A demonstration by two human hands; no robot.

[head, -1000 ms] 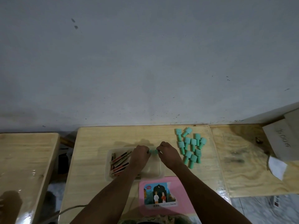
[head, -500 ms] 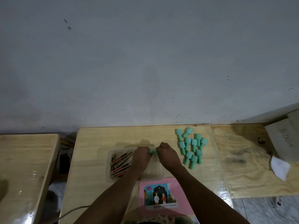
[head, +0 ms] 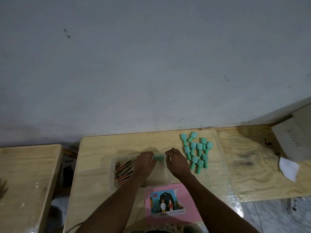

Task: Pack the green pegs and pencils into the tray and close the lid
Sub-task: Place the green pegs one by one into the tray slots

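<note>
A clear plastic tray (head: 113, 167) sits mid-table with several red, black and wood-coloured pencils (head: 123, 171) lying in its left half. My left hand (head: 144, 163) hovers over the tray's far edge, its fingertips on green pegs (head: 159, 157) at the tray's far right corner. My right hand (head: 176, 163) is just to the right of those pegs, fingers parted and off them. A loose pile of several green pegs (head: 196, 152) lies on the table to the right of the tray. The pink lid (head: 190, 195), with a picture label, lies flat in front of the tray.
A grey wall rises behind the table. A second wooden table (head: 25, 182) stands on the left across a gap. A plywood board (head: 262, 163) adjoins on the right, with a grey box (head: 292, 140) and white paper (head: 288, 168) on it.
My hands met over a green peg at the tray's far edge; now my right hand has drawn slightly right, away from it, while my left hand stays at the pegs.
</note>
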